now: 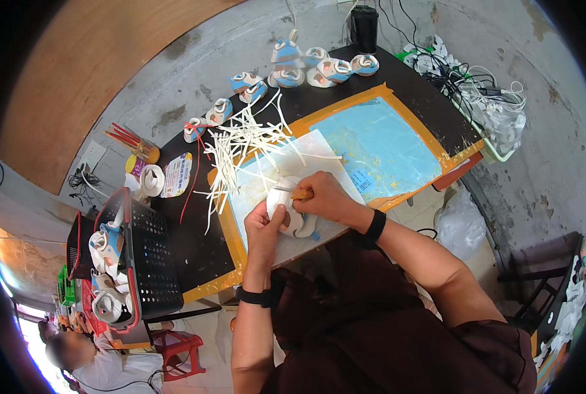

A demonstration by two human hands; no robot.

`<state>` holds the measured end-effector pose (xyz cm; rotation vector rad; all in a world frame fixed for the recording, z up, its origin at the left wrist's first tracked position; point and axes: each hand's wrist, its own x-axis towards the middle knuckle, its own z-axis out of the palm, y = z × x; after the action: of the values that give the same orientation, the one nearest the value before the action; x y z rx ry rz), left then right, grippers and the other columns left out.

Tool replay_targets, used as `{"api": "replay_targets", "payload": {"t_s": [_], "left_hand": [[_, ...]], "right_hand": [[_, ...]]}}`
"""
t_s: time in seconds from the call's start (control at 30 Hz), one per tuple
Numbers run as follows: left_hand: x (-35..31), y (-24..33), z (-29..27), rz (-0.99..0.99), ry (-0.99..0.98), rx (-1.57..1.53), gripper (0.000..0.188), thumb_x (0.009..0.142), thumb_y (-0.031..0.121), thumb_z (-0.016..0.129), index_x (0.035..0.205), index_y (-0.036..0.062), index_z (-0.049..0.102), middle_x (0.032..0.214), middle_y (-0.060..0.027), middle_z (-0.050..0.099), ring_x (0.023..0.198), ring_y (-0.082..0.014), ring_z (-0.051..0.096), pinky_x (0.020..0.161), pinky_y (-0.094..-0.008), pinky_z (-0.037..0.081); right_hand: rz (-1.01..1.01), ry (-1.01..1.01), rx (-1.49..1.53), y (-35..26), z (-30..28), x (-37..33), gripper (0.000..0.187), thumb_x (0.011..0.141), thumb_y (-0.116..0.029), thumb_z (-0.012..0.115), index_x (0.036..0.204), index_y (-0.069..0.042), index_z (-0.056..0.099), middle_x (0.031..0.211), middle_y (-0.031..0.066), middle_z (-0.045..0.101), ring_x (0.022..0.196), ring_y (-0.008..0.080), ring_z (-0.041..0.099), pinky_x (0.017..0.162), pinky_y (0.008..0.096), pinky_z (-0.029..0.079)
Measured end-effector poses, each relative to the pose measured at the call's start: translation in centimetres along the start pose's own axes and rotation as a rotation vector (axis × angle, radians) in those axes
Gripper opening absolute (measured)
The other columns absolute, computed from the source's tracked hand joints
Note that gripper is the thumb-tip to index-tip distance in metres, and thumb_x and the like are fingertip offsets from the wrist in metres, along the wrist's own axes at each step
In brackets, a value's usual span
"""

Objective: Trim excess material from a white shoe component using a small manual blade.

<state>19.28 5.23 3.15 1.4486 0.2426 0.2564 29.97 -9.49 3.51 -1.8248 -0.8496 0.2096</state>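
Low over the near edge of the table, my left hand (261, 226) grips a small white shoe upper (279, 199) with brown and blue patches. My right hand (329, 197) is closed around a short tool with a yellow-brown wooden handle (301, 195), held against the top of the upper; its working end is too small to make out. Beneath both hands lies a white sheet (319, 146). A loose heap of narrow white strips (237, 148) spreads from the sheet's far left corner, with a few red cords (191, 184) beside it.
Several similar uppers (335, 69) line the table's far edge near a black cup (364, 29). A black basket (158, 262) holding more uppers stands left, close to a jar of red sticks (147, 152). Cables (480, 92) tangle at the right. Another person (96, 358) sits lower left.
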Motion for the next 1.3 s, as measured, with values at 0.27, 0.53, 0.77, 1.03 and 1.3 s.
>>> {"api": "replay_targets", "payload": {"t_s": [0.27,0.53,0.77,1.03,1.3], "left_hand": [[-0.5,0.3,0.8,0.067,0.028,0.063,0.014,0.091,0.009,0.061,0.101,-0.0005,0.063,0.073,0.0021,0.060,0.062,-0.0030,0.049,0.058,-0.0185,0.038],[0.6,-0.2,-1.8,-0.081,0.079,-0.192,0.023,0.093,0.013,0.058,0.113,-0.0004,0.060,0.081,0.0008,0.063,0.065,-0.0043,0.050,0.065,-0.0199,0.041],[0.6,0.1,-1.6,-0.157,-0.039,-0.349,0.030,0.091,0.010,0.061,0.118,-0.0005,0.057,0.098,-0.0039,0.066,0.080,-0.0075,0.058,0.074,-0.0234,0.045],[0.1,1.1,-1.7,-0.234,-0.301,-0.381,0.046,0.080,0.002,0.070,0.122,0.0001,0.054,0.113,-0.0095,0.064,0.101,-0.0182,0.062,0.089,-0.0313,0.048],[-0.5,2.6,0.0,0.143,-0.005,0.044,0.043,0.076,0.003,0.073,0.115,0.0029,0.057,0.120,-0.0097,0.056,0.108,-0.0215,0.056,0.095,-0.0361,0.042]], "right_hand": [[-0.108,0.137,-0.257,-0.6,1.4,-0.8,0.020,0.069,-0.019,0.070,0.074,0.000,0.065,0.063,0.0150,0.060,0.059,0.0283,0.061,0.059,0.0396,0.047],[0.115,0.182,0.293,1.1,-0.7,-1.0,0.021,0.078,-0.019,0.076,0.083,-0.001,0.067,0.068,-0.0015,0.059,0.060,0.0044,0.047,0.054,0.0203,0.040],[0.415,-0.182,0.627,1.1,-1.2,-0.5,0.030,0.077,-0.021,0.078,0.092,0.002,0.066,0.068,-0.0010,0.058,0.050,0.0033,0.042,0.045,0.0192,0.031],[0.443,-0.266,0.904,1.3,-1.3,-0.5,0.022,0.075,-0.015,0.079,0.086,0.000,0.067,0.063,-0.0020,0.056,0.043,0.0023,0.035,0.040,0.0201,0.020],[0.458,-0.155,0.864,0.4,-1.6,-0.8,0.020,0.076,-0.015,0.078,0.086,-0.003,0.067,0.063,-0.0024,0.058,0.043,0.0019,0.032,0.040,0.0211,0.018]]}}
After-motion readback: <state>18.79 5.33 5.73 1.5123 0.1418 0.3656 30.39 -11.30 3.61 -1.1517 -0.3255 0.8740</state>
